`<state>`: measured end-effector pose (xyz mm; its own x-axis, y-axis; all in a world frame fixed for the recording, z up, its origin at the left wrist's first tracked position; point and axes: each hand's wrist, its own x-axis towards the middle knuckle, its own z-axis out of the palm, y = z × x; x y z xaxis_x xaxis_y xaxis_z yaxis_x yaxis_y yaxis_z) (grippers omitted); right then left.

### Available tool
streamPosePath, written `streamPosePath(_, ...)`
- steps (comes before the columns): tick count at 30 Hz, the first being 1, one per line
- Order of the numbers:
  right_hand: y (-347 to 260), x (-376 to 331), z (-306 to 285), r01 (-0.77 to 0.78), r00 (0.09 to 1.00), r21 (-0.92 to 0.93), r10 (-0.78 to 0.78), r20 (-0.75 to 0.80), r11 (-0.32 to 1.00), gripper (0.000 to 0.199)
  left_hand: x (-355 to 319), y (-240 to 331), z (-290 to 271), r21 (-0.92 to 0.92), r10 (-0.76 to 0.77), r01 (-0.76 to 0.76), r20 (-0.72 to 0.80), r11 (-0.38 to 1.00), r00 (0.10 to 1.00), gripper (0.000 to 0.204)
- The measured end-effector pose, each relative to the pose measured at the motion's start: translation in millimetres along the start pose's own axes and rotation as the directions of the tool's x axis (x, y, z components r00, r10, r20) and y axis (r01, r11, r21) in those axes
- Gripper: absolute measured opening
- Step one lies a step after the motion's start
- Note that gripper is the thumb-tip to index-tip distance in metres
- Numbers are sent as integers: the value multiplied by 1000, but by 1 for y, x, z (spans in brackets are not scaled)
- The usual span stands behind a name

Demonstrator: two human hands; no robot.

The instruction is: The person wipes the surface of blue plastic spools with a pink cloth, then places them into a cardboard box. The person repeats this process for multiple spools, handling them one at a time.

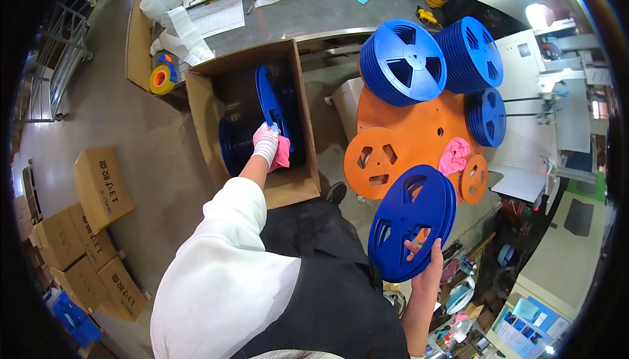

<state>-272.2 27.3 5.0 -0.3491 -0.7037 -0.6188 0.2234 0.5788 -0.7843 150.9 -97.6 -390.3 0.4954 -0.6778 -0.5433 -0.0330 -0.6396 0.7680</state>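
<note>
My left hand (265, 141), in a pale knitted glove, reaches into an open cardboard box (306, 116). Its fingers close on the lower edge of a blue plastic reel (265, 93) that stands tilted there, and a pink cloth (282, 154) is bunched in the same hand. More blue reels (230, 139) lie deeper in the box, partly in shadow. At the right, my bare right hand (426, 267) grips a small stack of blue reels (419, 211) by the lower right edge, with fingertips showing through an opening.
An orange round-lobed board (409, 119) bears stacks of blue reels (403, 64) and another pink cloth (454, 156). Beyond the box stands a grey table (275, 21) with papers, bottles and tape (161, 79). Closed cartons (101, 185) are piled at left; machines line the right.
</note>
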Motion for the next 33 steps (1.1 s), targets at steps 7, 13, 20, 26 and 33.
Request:
streamPosePath(7,0,-3,-4,55,998,48,-56,10,997,47,-18,5,1,-11,-183,185,105,983,977,78)
streamPosePath(13,-13,4,-14,191,956,328,-251,152,925,53,-86,28,-36,-500,-76,258,355,826,932,80)
streamPosePath(20,-19,7,-7,-77,865,693,-298,404,717,55,-124,43,-66,-609,84,126,304,783,949,61)
streamPosePath(26,-21,7,3,-154,829,726,-312,465,671,55,-149,79,-70,-572,308,-151,188,806,932,60)
streamPosePath(33,-22,3,8,-131,854,741,-305,422,659,49,-176,112,-69,-292,544,-485,173,824,821,63)
